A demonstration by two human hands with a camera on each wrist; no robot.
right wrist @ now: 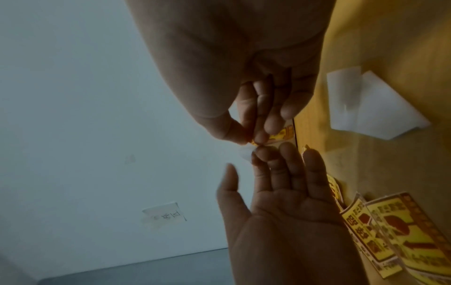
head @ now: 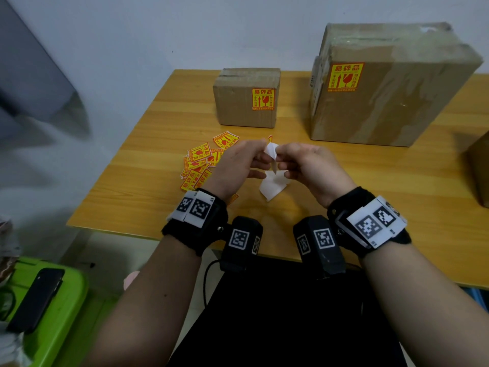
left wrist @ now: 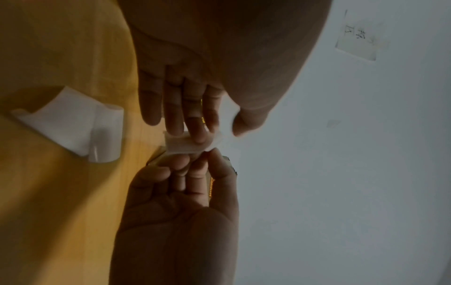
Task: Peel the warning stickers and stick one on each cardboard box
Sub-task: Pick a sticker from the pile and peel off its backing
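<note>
Both hands meet above the table's middle. My right hand (head: 281, 154) (right wrist: 253, 139) pinches a yellow warning sticker (right wrist: 283, 134) at its corner. My left hand (head: 260, 156) (left wrist: 214, 131) holds that sticker's white backing (head: 271, 151) (left wrist: 183, 144), which curls away between the two hands. The small cardboard box (head: 238, 102) carries a sticker (head: 262, 99) on its front. So does the large box (head: 397, 88), with a sticker (head: 345, 76) at its upper left. A pile of unpeeled stickers (head: 199, 160) (right wrist: 390, 231) lies left of my hands.
Used white backings (head: 272, 188) (left wrist: 73, 123) (right wrist: 366, 108) lie on the wooden table (head: 158, 144) under my hands. Part of a third cardboard box (head: 480, 168) shows at the right edge. A green bin (head: 71, 327) with a black phone (head: 37, 300) sits on the floor, lower left.
</note>
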